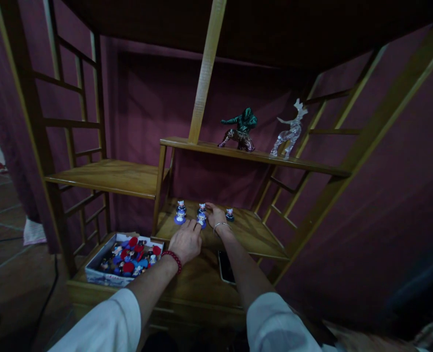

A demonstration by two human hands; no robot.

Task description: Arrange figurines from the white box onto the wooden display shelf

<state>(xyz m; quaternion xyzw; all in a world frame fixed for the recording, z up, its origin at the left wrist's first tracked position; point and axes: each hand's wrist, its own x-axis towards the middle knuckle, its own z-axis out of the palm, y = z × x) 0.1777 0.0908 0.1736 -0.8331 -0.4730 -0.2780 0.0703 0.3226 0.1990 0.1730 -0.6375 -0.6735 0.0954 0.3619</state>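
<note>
My left hand (187, 241), wearing a dark red bead bracelet, reaches onto the low shelf. Its fingers close at the base of a small purple-and-white figurine (201, 218). My right hand (215, 215), with a silver bangle, curves its fingers against the right side of that figurine and of a dark-based figurine (202, 208) just behind it; its thumb's contact is hard to make out. To the left stand another purple-based figurine (180, 217) and a dark figurine (181, 206) behind it. A single dark-based figurine (230, 214) is right of my right hand.
An open box (106, 278) of jumbled red, blue and white figurines sits at lower left. A phone (226, 268) lies below my right forearm. On the upper shelf (197, 146) stand a green-and-bronze statue (243, 128) and a clear deer-headed statue (290, 132). Wooden posts frame the shelves.
</note>
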